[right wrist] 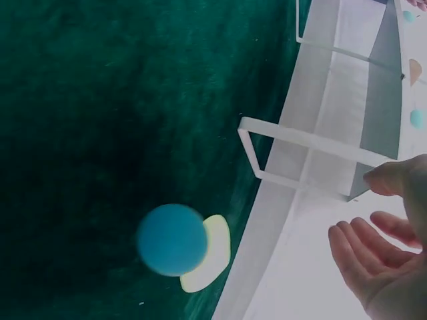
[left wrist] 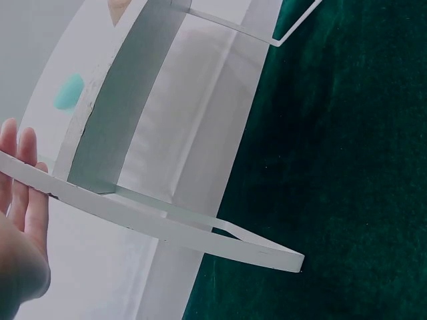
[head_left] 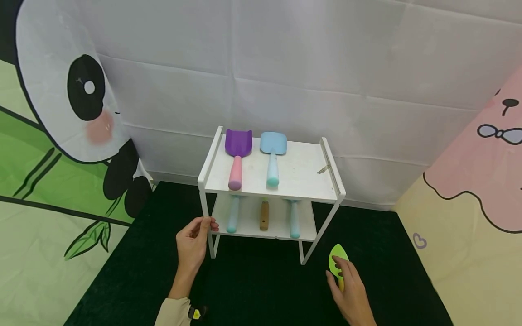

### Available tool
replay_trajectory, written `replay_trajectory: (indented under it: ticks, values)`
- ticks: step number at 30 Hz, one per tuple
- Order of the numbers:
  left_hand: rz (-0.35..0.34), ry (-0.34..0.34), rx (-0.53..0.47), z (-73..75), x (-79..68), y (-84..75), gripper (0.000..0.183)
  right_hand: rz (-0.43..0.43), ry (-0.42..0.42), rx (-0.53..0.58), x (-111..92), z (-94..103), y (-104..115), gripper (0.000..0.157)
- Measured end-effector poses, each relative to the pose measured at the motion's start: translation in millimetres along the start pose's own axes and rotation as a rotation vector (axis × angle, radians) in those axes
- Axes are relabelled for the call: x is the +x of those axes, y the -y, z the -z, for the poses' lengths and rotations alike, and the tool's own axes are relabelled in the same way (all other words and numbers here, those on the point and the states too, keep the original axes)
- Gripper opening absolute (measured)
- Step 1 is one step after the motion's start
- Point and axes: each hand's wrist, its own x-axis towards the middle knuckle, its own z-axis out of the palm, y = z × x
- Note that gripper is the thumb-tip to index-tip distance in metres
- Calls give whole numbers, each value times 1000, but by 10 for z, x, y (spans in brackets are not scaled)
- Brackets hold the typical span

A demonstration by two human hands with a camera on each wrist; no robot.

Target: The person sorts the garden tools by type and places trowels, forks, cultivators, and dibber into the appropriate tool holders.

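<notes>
My left hand holds the front left leg of a white two-tier shelf, its fingers passing behind the leg in the left wrist view. My right hand hovers with loosely bent fingers over a lime-green toy shovel with a yellow handle, to the right of the shelf. In the right wrist view that hand is apart from the pale yellow blade, which a round blue shape overlaps. On the top tier lie a purple shovel with a pink handle and a light blue shovel.
Two light blue handles and a brown wooden handle point forward on the lower tier. Dark green cloth covers the surface under the shelf. Behind hangs a white curtain, with cartoon-printed sheets at both sides.
</notes>
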Motion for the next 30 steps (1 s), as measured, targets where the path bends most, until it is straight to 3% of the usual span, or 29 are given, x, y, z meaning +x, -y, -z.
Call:
replay_trajectory:
  ticks: [14, 30]
  values:
    - [-12, 10, 3, 7, 4, 17, 20, -182, 140, 14, -89, 9, -260, 46]
    - [-5, 16, -2, -4, 7, 22, 22, -301, 256, 0, -169, -45, -470, 42]
